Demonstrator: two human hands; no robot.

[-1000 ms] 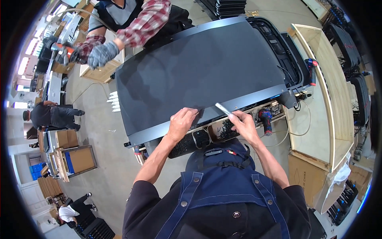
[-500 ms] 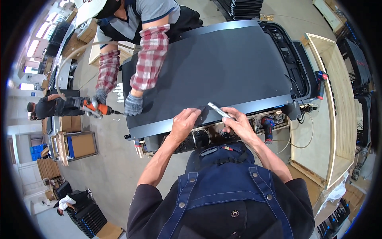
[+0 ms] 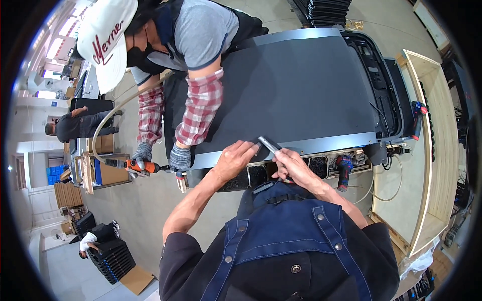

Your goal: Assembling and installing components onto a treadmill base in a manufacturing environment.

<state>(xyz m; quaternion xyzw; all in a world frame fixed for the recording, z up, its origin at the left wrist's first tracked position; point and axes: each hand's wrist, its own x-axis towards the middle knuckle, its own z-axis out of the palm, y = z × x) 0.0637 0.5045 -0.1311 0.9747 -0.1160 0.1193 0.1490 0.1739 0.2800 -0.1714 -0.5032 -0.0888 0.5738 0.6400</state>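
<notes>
Over the near edge of a treadmill deck, my two hands are close together. My right hand is closed around a slim silver rod-shaped tool, whose far end points toward my left fingertips. My left hand has its fingers pressed together at the near silver rail. Something small and dark shows at those fingertips, too small to name. Across the deck, a co-worker in gloves and checked sleeves holds an orange and black power driver at the left corner.
A red and blue cordless driver stands below the near rail among trays of small dark parts. Another driver hangs on the wooden frame at right. A pale hose curves to the co-worker's tool.
My hands have come nearer each other, the silver tool's tip now beside my left fingertips. The co-worker leans further in, the power driver now at the deck's corner. The view has shifted slightly.
</notes>
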